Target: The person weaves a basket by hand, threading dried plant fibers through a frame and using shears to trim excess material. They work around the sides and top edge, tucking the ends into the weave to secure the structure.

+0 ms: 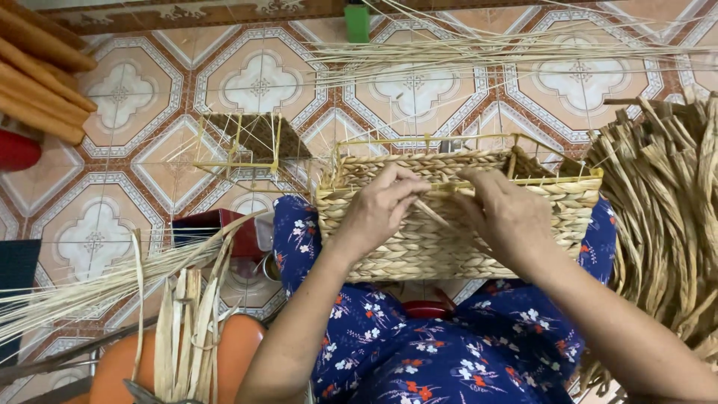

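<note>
the woven basket [449, 224] rests on the lap; left hand [381, 206] and right hand [505, 213], fingers pinched on a straw strand [437, 212], finish the rim weave; tucking it under seems next

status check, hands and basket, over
Left hand and right hand both on woven basket rim, pinching a straw strand. Basket on lap. Loose straw bundles alongside, nothing blocking.

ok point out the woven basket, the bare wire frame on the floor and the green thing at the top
basket [419, 247], head view, on its braided front wall
wire frame [238, 142], head view, on its top rim
green thing [357, 22], head view, on the middle of its body
</note>
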